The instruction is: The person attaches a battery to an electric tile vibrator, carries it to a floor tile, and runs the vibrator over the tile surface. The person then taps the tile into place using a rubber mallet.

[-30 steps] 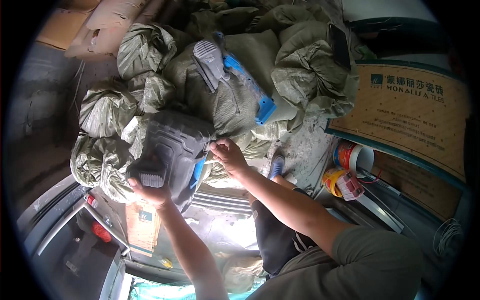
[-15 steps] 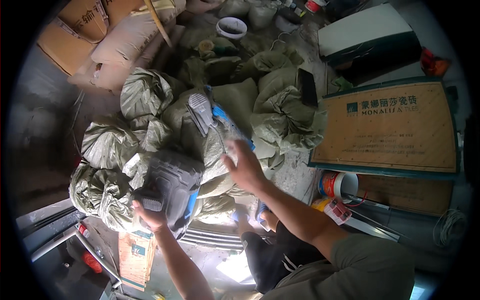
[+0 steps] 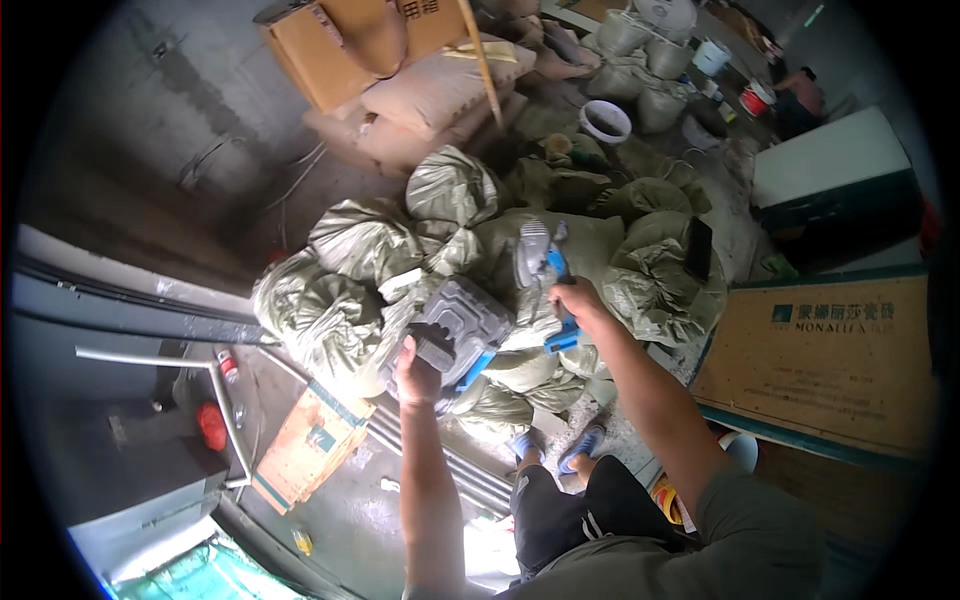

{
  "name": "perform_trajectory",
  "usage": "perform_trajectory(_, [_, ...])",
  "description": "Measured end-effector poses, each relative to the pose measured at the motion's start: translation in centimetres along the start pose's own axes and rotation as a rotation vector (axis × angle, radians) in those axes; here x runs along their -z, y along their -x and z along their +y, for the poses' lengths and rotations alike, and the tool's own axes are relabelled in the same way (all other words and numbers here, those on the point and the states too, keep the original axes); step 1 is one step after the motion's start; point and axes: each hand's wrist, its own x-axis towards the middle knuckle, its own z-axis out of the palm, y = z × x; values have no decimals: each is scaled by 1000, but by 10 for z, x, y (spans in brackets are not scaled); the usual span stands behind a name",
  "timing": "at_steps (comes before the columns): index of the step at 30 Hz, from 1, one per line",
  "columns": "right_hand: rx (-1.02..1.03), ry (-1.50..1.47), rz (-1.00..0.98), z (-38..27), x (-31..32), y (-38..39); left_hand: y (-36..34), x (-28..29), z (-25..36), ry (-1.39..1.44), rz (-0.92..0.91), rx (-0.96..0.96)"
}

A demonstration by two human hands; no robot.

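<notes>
A small dark grey block (image 3: 433, 346), shaped like a battery pack, is in my left hand (image 3: 416, 376), with my fingers closed on it. It overlaps a grey plastic tool case (image 3: 465, 318) with blue edging, which lies tilted on the sacks. To the right of the case, my right hand (image 3: 578, 299) is wrapped round the blue body of a handheld power tool (image 3: 556, 264). The tool's grey rounded head (image 3: 533, 240) points away from me, and its blue lower end shows below my fist. Under both lie bulging woven sacks (image 3: 340, 320), tied or twisted at their tops.
Brown paper bags (image 3: 425, 95) and a large cardboard box (image 3: 355, 50) stand at the far left, with a wooden stick (image 3: 482, 60) leaning there. Tile cartons (image 3: 820, 370) lie right. A white bucket (image 3: 605, 121) and a crouching person (image 3: 803, 95) are farther back.
The view has swung left, so the scene sits farther right. My right hand, blurred beside the tool before, now grips its blue body. My left hand still holds the grey block.
</notes>
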Motion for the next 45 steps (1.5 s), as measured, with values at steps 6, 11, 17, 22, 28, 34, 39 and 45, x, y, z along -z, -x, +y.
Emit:
perform_trajectory(6, [126,-370,-3,-40,59,161,94,-93,-12,373,-125,131])
perform_trajectory(11, [330,-343,-7,-100,116,262,157,-142,-35,397,-36,176])
perform_trajectory(17, [635,-863,-175,-154,189,337,186,-227,-83,414,41,177])
perform_trajectory(22, [699,-924,-522,-153,256,365,203,-335,-113,263,-85,152])
perform_trajectory(28, [798,-1190,-55,-151,324,394,241,-434,-147,-14,-339,-128])
perform_trajectory(34, [841,-1198,262,-141,375,401,264,-501,-177,-240,-429,-315])
perform_trajectory(39, [1031,-986,369,-129,397,412,281,-530,-200,-386,-521,-340])
perform_trajectory(45, [1200,-876,312,-154,395,474,275,-531,-205,-426,-603,-457])
